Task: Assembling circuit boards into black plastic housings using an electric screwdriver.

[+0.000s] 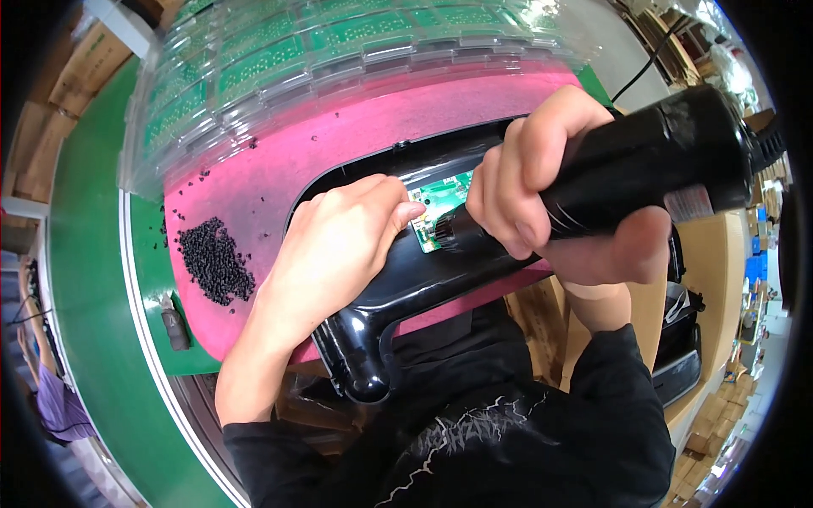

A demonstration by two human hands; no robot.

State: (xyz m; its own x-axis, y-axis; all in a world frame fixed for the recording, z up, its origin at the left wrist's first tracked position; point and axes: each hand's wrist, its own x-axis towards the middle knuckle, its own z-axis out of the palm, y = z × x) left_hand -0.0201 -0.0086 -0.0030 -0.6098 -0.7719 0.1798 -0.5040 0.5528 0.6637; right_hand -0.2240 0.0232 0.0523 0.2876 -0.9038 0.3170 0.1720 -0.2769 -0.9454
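Note:
My right hand (542, 195) grips a black electric screwdriver (652, 161), its tip pressed down onto a small green circuit board (440, 195). The board sits inside a black plastic housing (398, 288) lying on a pink foam mat (339, 127). My left hand (339, 245) rests flat on the housing, fingertips touching the board's left edge beside the screwdriver tip. The screw under the tip is hidden.
A pile of small black screws (213, 261) lies on the pink mat at the left. Clear plastic trays holding green circuit boards (279, 51) are stacked behind. A green conveyor belt (85, 254) runs along the left. Cardboard boxes (720, 415) stand at the lower right.

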